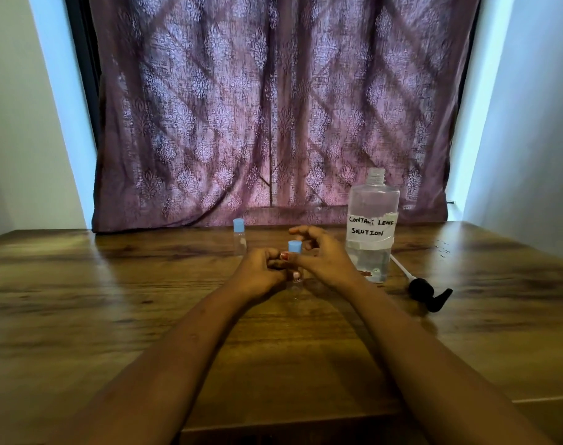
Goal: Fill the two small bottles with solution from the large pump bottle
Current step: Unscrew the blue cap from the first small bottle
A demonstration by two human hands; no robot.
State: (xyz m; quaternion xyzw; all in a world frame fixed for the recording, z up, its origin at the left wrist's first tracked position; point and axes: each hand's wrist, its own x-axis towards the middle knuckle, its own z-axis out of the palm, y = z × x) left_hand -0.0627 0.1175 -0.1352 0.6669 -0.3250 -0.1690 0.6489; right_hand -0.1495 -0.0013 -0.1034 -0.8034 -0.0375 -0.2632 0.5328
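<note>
A small clear bottle with a blue cap (295, 248) stands upright at the table's middle, mostly hidden between my hands. My left hand (260, 270) is wrapped around its body. My right hand (322, 255) rests against the bottle just below the cap, thumb on it, its other fingers spread and curled above. A second small capped bottle (239, 234) stands farther back on the left, untouched. The large clear bottle (371, 226), labelled "contact lens solution", stands to the right with its neck open and liquid in its lower part. Its black pump head (429, 293) lies on the table beside it.
The wooden table (145, 300) runs to a near edge at the bottom, with a step in the edge at the lower right. A purple patterned curtain (273, 107) hangs right behind the table. White walls close in on both sides.
</note>
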